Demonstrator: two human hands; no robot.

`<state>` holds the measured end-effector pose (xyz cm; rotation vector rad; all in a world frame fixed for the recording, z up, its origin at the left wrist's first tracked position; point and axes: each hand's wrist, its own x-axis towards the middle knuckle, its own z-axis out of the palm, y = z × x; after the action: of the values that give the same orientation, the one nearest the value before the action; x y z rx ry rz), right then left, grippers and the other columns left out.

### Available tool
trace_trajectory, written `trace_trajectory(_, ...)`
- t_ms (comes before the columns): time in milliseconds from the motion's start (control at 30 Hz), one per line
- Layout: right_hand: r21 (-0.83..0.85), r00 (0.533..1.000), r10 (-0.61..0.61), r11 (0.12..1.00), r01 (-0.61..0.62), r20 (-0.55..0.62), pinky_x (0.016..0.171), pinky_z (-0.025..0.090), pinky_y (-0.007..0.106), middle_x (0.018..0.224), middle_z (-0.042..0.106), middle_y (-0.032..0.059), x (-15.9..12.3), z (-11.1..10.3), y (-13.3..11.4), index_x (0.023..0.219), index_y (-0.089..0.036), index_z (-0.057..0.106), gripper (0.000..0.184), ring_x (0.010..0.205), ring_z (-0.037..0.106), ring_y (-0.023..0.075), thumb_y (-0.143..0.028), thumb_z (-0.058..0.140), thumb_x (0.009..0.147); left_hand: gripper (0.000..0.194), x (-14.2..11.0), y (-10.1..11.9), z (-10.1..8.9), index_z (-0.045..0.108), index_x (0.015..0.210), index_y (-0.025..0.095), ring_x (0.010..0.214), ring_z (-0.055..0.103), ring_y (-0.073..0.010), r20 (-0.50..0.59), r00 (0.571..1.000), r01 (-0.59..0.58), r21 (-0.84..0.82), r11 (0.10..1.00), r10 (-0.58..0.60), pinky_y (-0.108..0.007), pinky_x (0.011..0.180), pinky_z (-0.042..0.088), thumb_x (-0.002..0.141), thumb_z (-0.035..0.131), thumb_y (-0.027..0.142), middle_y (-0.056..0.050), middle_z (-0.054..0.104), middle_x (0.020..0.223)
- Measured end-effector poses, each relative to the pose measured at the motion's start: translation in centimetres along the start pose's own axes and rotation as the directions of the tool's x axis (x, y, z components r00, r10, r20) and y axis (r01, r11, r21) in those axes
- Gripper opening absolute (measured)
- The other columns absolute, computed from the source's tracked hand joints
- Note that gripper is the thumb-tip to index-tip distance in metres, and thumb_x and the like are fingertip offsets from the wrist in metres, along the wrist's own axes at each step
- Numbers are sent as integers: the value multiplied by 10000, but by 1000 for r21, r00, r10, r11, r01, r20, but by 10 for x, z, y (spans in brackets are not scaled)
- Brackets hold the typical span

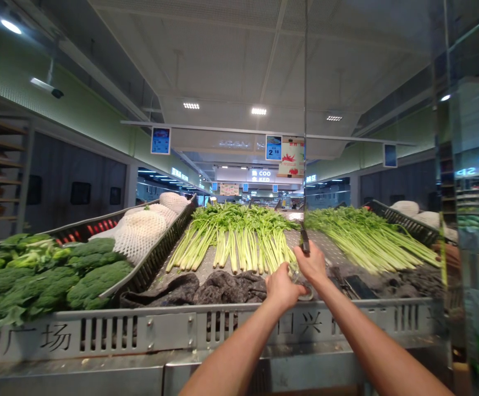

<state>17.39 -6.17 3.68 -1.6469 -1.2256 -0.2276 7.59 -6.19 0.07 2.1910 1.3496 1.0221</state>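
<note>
My right hand (311, 264) is closed around a slim black object (304, 240) that sticks up above the fingers; its lower part is hidden. Just left of it and lower, my left hand (282, 287) has its fingers curled, with the thumb stretched toward the right. Something clear and shiny shows between the hands, too small to name. Both hands are at the right end of a row of celery (239, 242), stalks toward me and leaves away. Dark grey cloth (231, 287) lies bunched along the front, below the stalks.
Broccoli (49, 280) fills the left side, with white net-wrapped produce (140, 231) behind it in a black crate (165, 242). A slotted metal rail (173, 330) runs along the front edge. At right, a mirrored panel (371, 181) reflects the display. Price signs (273, 147) hang overhead.
</note>
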Motion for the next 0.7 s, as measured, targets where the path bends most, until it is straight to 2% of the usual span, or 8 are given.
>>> trace_trajectory(200, -73, 997, 61, 996, -58, 51, 519, 312, 234, 622, 519, 36, -10, 5, 16, 733, -169, 523, 286, 593, 473, 161, -378, 338, 669, 702, -11, -7, 13, 432, 1096, 209, 945, 525, -198, 39, 999, 20, 23, 1000, -21, -267, 800, 370, 465, 676, 397, -35, 578, 1032)
trace_trajectory(333, -64, 995, 70, 996, -66, 70, 523, 312, 227, 622, 517, 31, -16, 13, 23, 737, -169, 521, 277, 593, 470, 154, -366, 337, 675, 695, -15, -14, 19, 433, 1092, 221, 955, 521, -200, 59, 997, 47, 10, 999, -47, -282, 813, 366, 463, 681, 383, -31, 575, 1042)
trace_trajectory(700, 24, 999, -45, 999, 45, 9, 526, 308, 233, 643, 529, 28, -16, 27, -3, 774, -160, 516, 276, 588, 465, 153, -355, 342, 682, 733, -7, -32, 1, 434, 1116, 218, 954, 518, -209, -19, 999, 27, -26, 999, -27, -260, 782, 374, 443, 679, 373, -41, 571, 1051)
